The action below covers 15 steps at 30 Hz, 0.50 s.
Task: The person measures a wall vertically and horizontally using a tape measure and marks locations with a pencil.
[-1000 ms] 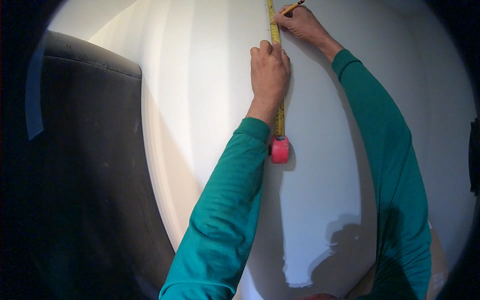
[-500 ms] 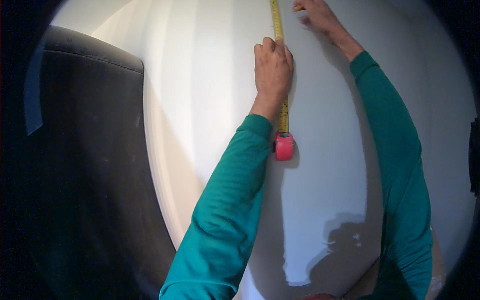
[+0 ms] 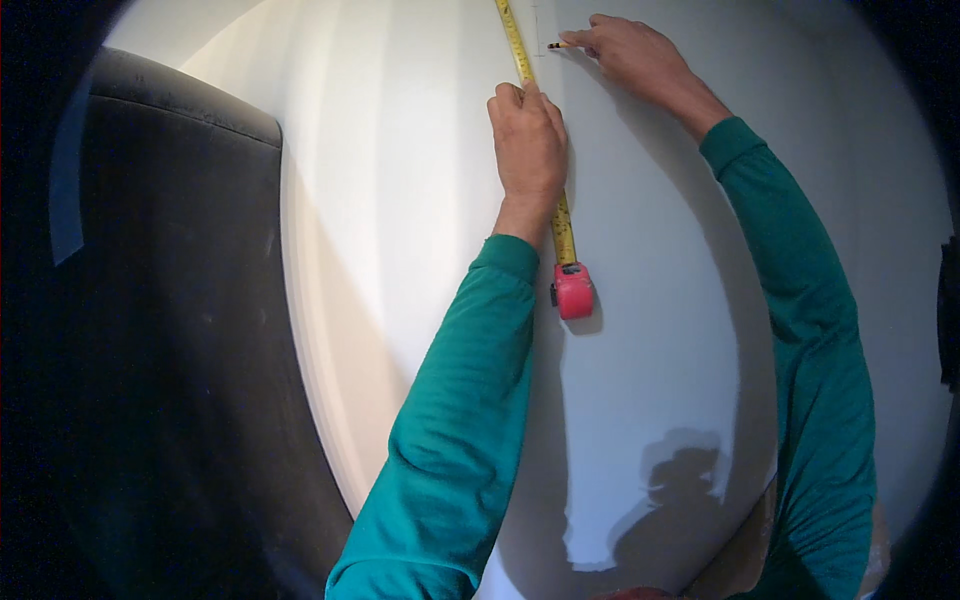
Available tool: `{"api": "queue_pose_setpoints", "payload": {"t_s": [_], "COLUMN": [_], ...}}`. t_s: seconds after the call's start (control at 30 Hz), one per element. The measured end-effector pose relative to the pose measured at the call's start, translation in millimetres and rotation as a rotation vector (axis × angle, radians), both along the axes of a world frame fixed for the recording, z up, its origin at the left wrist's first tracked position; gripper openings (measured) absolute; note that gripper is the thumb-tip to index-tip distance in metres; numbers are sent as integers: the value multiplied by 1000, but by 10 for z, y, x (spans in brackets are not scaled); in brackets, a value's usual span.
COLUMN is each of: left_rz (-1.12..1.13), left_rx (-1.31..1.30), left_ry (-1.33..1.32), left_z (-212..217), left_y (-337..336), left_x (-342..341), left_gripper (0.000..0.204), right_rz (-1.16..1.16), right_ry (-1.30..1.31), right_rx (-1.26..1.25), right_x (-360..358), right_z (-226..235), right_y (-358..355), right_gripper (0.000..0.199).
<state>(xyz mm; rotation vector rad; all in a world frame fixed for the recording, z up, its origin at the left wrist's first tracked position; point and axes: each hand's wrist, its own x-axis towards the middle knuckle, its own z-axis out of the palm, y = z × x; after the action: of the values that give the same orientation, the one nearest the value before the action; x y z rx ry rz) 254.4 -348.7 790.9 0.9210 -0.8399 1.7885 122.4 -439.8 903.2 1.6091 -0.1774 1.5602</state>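
Observation:
A yellow measuring tape [image 3: 517, 45] runs up a white wall [image 3: 400, 200], and its red case [image 3: 574, 291] hangs at the lower end. My left hand [image 3: 529, 140] presses the tape flat against the wall just above the case. My right hand [image 3: 632, 52] is higher and to the right of the tape, holding a pencil [image 3: 560, 45] whose tip touches the wall beside the tape. Both arms wear green sleeves.
A dark grey padded panel [image 3: 170, 330] stands along the left side of the wall. A person's shadow [image 3: 680, 490] falls on the lower wall. A patch of bare brownish surface [image 3: 740, 550] shows at the bottom right.
My right hand has come lower in view and shifted right of the tape, with the pencil tip now on the wall. My left hand keeps pinning the tape.

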Motion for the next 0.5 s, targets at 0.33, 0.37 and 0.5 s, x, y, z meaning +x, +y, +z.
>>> {"api": "queue_pose_setpoints", "payload": {"t_s": [0.33,0.37,0.5], "left_rz": [25,21,20], "left_rx": [-26,-21,20], "left_ry": [16,21,29], "left_z": [7,7,-11], "left_y": [25,35,20], "left_x": [5,19,-48], "left_gripper": [29,29,30], "right_rz": [115,121,190], "right_ry": [150,161,68], "right_rx": [-149,-142,-246], "right_x": [-115,-95,-59], "right_z": [52,45,68], "right_y": [308,316,139], "right_gripper": [32,32,28]}}
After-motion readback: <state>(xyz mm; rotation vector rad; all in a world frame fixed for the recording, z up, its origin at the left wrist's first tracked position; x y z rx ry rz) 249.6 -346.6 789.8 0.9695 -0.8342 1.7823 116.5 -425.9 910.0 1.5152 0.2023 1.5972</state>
